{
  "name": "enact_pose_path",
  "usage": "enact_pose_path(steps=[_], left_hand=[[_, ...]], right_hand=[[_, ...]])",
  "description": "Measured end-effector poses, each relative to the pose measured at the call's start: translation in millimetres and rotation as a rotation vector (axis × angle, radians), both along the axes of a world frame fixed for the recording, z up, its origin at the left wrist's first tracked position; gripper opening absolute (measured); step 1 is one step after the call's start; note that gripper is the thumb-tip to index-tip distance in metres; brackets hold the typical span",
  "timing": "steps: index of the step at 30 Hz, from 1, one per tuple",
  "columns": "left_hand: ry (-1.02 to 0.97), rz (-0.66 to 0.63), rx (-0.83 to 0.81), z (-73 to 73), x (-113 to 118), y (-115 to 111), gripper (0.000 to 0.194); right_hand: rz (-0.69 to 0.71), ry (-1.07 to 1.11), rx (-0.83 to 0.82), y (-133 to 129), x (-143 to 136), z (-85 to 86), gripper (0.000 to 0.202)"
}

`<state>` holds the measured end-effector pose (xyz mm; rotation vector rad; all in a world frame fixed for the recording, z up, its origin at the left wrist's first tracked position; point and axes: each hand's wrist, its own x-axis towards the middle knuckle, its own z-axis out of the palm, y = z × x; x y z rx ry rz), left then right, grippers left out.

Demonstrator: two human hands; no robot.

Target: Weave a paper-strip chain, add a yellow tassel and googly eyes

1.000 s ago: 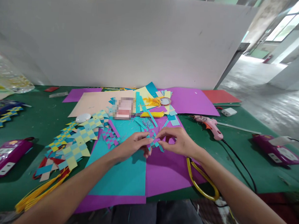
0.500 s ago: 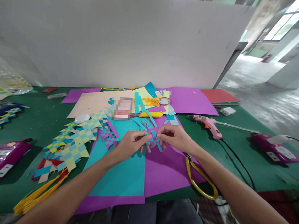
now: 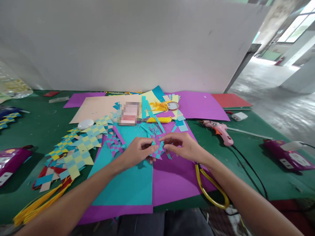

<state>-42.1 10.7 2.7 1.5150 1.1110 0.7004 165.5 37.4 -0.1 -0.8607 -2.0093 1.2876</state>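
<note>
Over the middle of the table, my left hand [image 3: 142, 150] pinches the left side of a small woven piece of purple and teal paper strips [image 3: 157, 152]. At the piece's right side is my right hand [image 3: 181, 145], its index finger reaching over the top edge and its thumb bent close beneath. Fingers partly hide the woven piece. Another purple and teal woven piece [image 3: 114, 145] lies to the left of my left hand. Beneath both hands are a teal sheet [image 3: 124, 185] and a purple sheet [image 3: 178, 184]. Yellow-handled scissors [image 3: 212, 188] lie partly under my right forearm.
A pink glue gun [image 3: 220, 130] with a black cord lies at right, near a purple power strip [image 3: 287, 155]. Woven yellow and blue paper pieces [image 3: 80, 151] and yellow tassels [image 3: 43, 201] are at left. A yellow cutter [image 3: 160, 120] and a blurred-out phone [image 3: 130, 113] lie behind the hands.
The woven piece has turned slightly and shows more of its surface between my hands. My right index finger has stretched out over its top edge from a tighter pinch.
</note>
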Motion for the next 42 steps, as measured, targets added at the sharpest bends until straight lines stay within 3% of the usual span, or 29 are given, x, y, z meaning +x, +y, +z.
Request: enact_pose_path(steps=[4, 11, 17, 22, 27, 33, 36, 39, 42], left_hand=[[0.018, -0.047, -0.012, -1.4, 1, -3, 0.042], [0.165, -0.071, 0.207, -0.8, 4, -4, 0.040], [0.131, -0.138, 0.130, -0.4, 4, -6, 0.035], [0.102, -0.098, 0.095, -0.8, 4, -5, 0.038], [0.041, -0.049, 0.009, -1.7, 4, -4, 0.040], [0.079, -0.046, 0.074, -1.3, 3, -3, 0.043], [0.030, 0.015, 0.058, 0.8, 3, -2, 0.044], [-0.069, 0.199, 0.095, 2.8, 0, 2, 0.045], [-0.204, 0.414, 0.148, 4.4, -9, 9, 0.042]], right_hand=[[0.059, 0.048, -0.180, -2, 0, 3.0, 0.014], [0.064, 0.026, -0.186, -2, -1, -1.1, 0.018], [0.100, -0.065, -0.179, -2, 1, -2.3, 0.022], [0.123, -0.060, -0.181, -3, 0, -0.9, 0.021], [0.081, -0.093, -0.109, -2, 0, 0.4, 0.021], [-0.082, -0.046, 0.012, -1, 0, 3.5, 0.030], [-0.200, -0.044, 0.086, 4, 1, 1.7, 0.033], [-0.298, -0.081, 0.170, 10, 8, 8.0, 0.014], [-0.346, -0.438, 0.394, 5, 28, 26.6, 0.031]])
